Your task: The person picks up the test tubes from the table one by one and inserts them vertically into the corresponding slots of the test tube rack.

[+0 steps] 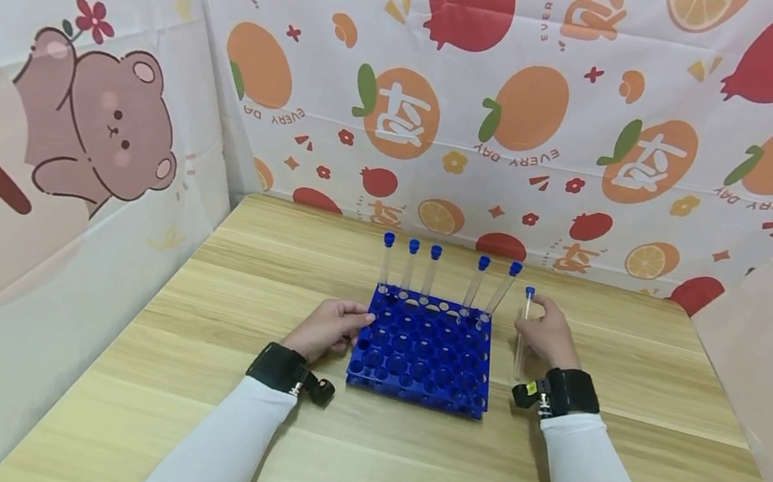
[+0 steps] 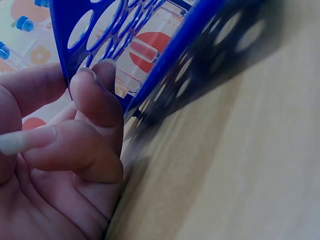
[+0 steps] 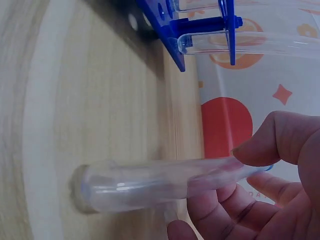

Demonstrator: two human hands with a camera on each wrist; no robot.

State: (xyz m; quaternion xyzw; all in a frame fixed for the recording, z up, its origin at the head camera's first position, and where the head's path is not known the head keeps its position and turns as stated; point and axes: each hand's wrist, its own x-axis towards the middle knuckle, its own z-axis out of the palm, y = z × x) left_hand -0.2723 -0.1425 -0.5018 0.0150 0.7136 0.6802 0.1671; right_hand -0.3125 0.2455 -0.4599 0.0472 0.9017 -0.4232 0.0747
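A blue test tube rack stands on the wooden table. My left hand grips its left edge; in the left wrist view the fingers bend at the rack's side panel. To the right of the rack, my right hand pinches a clear test tube with a blue cap, held upright. The right wrist view shows thumb and fingers around the upper part of this test tube, its rounded bottom right at the tabletop. Several blue-capped test tubes stand in the rack's far row.
In the far row, three tubes stand towards the left and two towards the right, the rightmost tube leaning. A fruit-printed cloth hangs behind the table. A bear-printed cloth hangs at the left.
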